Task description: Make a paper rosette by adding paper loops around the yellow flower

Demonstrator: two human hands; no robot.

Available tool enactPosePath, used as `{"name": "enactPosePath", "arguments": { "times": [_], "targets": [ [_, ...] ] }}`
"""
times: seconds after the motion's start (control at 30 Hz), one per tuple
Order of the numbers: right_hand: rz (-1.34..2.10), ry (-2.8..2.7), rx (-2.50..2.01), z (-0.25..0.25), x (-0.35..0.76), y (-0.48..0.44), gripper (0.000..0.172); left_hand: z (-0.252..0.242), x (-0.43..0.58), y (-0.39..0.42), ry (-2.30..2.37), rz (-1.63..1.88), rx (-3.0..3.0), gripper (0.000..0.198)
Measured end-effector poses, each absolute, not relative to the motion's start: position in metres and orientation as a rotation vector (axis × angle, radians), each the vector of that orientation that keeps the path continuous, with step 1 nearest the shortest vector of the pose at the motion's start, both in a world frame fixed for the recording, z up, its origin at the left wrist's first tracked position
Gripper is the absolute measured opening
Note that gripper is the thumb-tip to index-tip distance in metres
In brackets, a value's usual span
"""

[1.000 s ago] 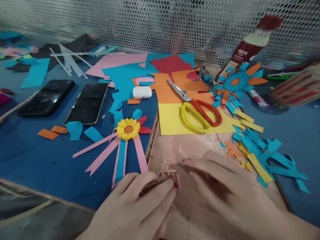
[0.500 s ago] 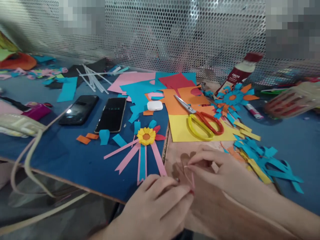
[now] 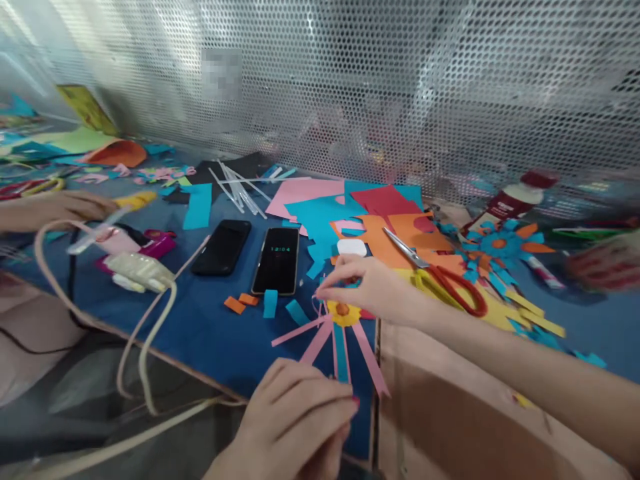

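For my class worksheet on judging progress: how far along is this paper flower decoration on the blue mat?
Done: the yellow flower already sits on its fan of pink and blue strips. In hand: the right hand pinches a small pink paper piece at the flower's left edge; the left hand rests curled below. Probably left: loose blue pieces lie unattached beside it.

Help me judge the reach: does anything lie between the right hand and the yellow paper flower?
Nothing visible does. The right hand hovers right over the yellow paper flower, fingertips at its upper-left edge.
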State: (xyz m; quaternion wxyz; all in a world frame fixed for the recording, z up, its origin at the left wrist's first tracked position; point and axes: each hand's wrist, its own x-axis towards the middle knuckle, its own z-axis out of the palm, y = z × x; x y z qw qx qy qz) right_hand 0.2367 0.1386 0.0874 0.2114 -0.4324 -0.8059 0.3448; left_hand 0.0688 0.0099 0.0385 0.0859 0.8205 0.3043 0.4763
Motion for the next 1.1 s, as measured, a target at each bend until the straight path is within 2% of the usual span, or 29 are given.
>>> {"name": "enactPosePath", "arguments": {
  "times": [0.1,0.2,0.33,0.43,0.53,0.63,0.87,0.97,1.1],
  "targets": [
    [0.965,-2.506,-1.077,0.085,0.223,0.142,0.013,0.038,0.050,0.017,1.031,1.479,2.374,0.029],
    [0.875,-2.710,-1.060,0.088,0.219,0.149,0.013,0.037,0.044,0.025,1.128,1.457,2.374,0.028],
    [0.467,-2.675,-1.265,0.090,0.219,0.170,0.030,0.032,0.058,0.039,1.271,1.297,2.527,0.020],
    [0.240,-2.751,-1.399,0.084,0.213,0.178,0.037,0.025,0.069,0.044,1.296,1.192,2.562,0.018],
    [0.128,-2.843,-1.453,0.077,0.205,0.176,0.035,0.022,0.068,0.045,1.328,1.190,2.519,0.014],
    [0.173,-2.837,-1.475,0.075,0.201,0.176,0.028,0.024,0.055,0.045,1.442,1.170,2.477,0.013],
    [0.185,-2.839,-1.497,0.092,0.213,0.183,0.032,0.027,0.039,0.058,1.835,1.068,2.357,0.025],
    [0.082,-2.865,-1.512,0.096,0.221,0.183,0.030,0.028,0.041,0.063,1.867,0.994,2.366,0.026],
    [-0.192,-2.882,-1.543,0.094,0.226,0.181,0.032,0.029,0.045,0.069,1.908,0.932,2.354,0.016]
  ]
}}
